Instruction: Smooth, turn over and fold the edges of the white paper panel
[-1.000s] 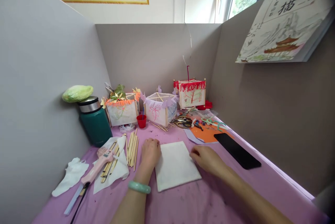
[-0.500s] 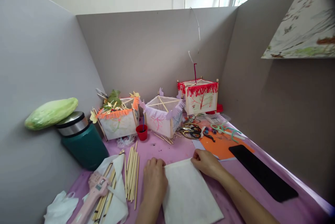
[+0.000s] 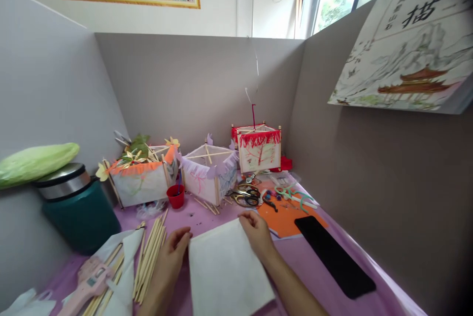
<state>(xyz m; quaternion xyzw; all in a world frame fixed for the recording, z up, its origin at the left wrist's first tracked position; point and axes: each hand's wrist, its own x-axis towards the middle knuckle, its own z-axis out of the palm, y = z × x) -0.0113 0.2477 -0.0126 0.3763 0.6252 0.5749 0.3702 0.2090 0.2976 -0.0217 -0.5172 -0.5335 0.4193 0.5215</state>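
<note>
On the purple table [image 3: 332, 301] a white paper sheet [image 3: 225, 271] lies flat between the hands. The left hand [image 3: 168, 262] rests open-fingered against its left edge; the right hand [image 3: 256, 232] pinches its far corner. Bamboo sticks [image 3: 150, 257] lie just left.

White paper sheet [image 3: 225, 271] flat on the purple table [image 3: 295, 257]

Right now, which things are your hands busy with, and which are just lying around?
Busy with: white sheet, left hand at its left edge, right hand on its far corner.

Lying around: sticks, glue gun, red cup, scissors, phone, lanterns, flask.
</note>
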